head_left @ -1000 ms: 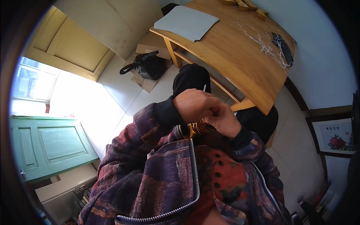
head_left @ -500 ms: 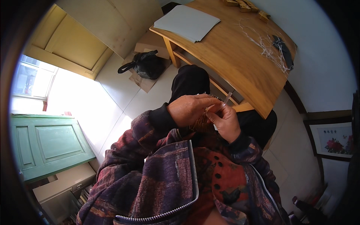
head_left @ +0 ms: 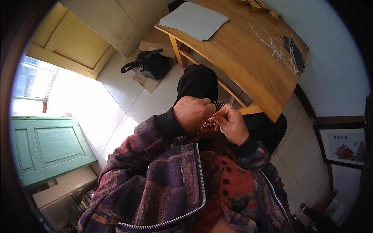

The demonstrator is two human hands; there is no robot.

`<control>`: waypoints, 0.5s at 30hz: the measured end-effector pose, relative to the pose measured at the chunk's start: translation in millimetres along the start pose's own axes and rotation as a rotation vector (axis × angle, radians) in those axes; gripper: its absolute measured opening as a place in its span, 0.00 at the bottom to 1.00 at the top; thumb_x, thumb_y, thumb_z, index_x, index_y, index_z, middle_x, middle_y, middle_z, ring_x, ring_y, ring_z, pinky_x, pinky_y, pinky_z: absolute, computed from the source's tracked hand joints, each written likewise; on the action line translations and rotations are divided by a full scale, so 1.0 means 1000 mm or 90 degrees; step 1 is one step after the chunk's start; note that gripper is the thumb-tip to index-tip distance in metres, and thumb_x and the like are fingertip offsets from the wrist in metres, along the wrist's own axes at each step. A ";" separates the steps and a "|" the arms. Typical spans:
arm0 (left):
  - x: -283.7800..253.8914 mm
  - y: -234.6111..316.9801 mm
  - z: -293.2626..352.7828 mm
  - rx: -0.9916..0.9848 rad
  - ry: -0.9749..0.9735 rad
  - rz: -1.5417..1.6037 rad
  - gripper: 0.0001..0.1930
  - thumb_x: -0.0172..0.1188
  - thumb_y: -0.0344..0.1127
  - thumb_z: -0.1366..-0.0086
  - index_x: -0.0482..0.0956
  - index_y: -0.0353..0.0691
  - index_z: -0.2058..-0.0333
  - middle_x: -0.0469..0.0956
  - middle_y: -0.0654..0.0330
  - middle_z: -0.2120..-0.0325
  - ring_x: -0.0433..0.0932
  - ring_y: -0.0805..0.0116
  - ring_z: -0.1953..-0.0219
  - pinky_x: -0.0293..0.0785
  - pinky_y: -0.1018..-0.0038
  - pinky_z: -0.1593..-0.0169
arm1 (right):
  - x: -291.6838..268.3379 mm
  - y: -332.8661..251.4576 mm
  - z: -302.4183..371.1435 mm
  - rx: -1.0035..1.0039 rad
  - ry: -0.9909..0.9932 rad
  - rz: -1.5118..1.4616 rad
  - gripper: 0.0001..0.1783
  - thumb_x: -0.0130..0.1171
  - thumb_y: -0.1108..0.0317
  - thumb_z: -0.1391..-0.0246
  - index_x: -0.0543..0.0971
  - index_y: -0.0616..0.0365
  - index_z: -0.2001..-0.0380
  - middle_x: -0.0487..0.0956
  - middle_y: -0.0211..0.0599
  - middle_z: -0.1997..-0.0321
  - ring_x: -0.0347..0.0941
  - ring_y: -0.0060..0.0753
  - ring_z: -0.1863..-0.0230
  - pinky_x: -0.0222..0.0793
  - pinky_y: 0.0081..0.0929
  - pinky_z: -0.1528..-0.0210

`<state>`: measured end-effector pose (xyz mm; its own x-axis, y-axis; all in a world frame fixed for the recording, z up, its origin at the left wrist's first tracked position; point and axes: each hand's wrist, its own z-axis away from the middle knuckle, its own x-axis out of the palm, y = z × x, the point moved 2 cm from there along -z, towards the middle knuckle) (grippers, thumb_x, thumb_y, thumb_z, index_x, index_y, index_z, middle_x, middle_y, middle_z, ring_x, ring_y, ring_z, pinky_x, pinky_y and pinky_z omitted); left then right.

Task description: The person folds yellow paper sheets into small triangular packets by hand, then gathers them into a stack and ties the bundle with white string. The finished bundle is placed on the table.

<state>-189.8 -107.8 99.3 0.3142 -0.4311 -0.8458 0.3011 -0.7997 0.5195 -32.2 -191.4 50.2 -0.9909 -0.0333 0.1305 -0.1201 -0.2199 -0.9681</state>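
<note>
A bundle of thin gold-coloured layers (head_left: 205, 131) lies low in front of my body, its ridged edges partly hidden by my hands. My left hand (head_left: 193, 113) is closed, its back turned up, over the left side of this bundle; its fingertips are mostly hidden. On the right side my right hand (head_left: 233, 126) has its thumb and finger pinched together. A narrow pale strip (head_left: 230, 102) sticks up from the pinch. A small white bit also shows by the right thumb, too small to name.
A wooden table (head_left: 237, 54) stands ahead right, bearing a stack of pale sheets (head_left: 194, 20), tangled white strings (head_left: 274, 48), a dark strip-like thing (head_left: 294, 54) and gold pieces (head_left: 258, 5). A black plastic bag (head_left: 150, 65) sits on cardboard on the floor. A green cabinet door (head_left: 58, 145) is left.
My left hand has drawn back left from the right fingers and curled closed. More of the gold bundle shows between the hands. My right hand keeps its pinch, shifted slightly.
</note>
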 end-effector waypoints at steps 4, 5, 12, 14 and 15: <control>0.004 0.009 0.005 0.024 -0.019 0.097 0.07 0.57 0.29 0.46 0.77 0.44 0.67 0.72 0.59 0.73 0.76 0.55 0.71 0.72 0.64 0.70 | -0.004 0.008 -0.004 0.012 -0.029 -0.091 0.07 0.60 0.73 0.43 0.72 0.61 0.70 0.76 0.31 0.73 0.72 0.17 0.74 0.69 0.16 0.70; 0.005 0.011 0.007 0.049 -0.016 0.124 0.08 0.58 0.28 0.46 0.78 0.44 0.66 0.72 0.59 0.73 0.76 0.55 0.71 0.72 0.64 0.70 | -0.005 0.010 -0.004 0.029 -0.035 -0.089 0.07 0.60 0.72 0.44 0.72 0.61 0.70 0.76 0.31 0.73 0.72 0.17 0.74 0.69 0.16 0.70; 0.018 -0.009 0.012 0.007 0.072 0.300 0.07 0.60 0.28 0.44 0.78 0.38 0.65 0.76 0.55 0.69 0.77 0.54 0.67 0.74 0.67 0.64 | -0.002 0.010 0.000 0.010 -0.028 -0.023 0.05 0.59 0.75 0.45 0.73 0.61 0.71 0.76 0.29 0.74 0.72 0.16 0.73 0.69 0.17 0.71; 0.023 -0.013 0.014 -0.070 0.066 0.354 0.06 0.59 0.30 0.43 0.79 0.39 0.66 0.77 0.54 0.70 0.77 0.53 0.67 0.74 0.66 0.65 | 0.003 0.006 0.002 -0.014 -0.019 -0.025 0.04 0.59 0.77 0.46 0.73 0.61 0.71 0.76 0.29 0.74 0.72 0.16 0.73 0.68 0.17 0.71; 0.024 -0.014 0.015 -0.080 0.080 0.360 0.06 0.59 0.30 0.43 0.78 0.39 0.66 0.77 0.53 0.71 0.78 0.52 0.67 0.74 0.66 0.65 | 0.005 0.004 0.002 -0.036 -0.002 0.039 0.04 0.58 0.78 0.46 0.73 0.60 0.71 0.76 0.30 0.75 0.72 0.17 0.74 0.69 0.18 0.71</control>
<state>-199.6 -113.6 69.9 0.5594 -0.7171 -0.4158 0.1569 -0.4010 0.9026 -37.7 -194.7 47.8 -0.9963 -0.0478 0.0709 -0.0623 -0.1613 -0.9849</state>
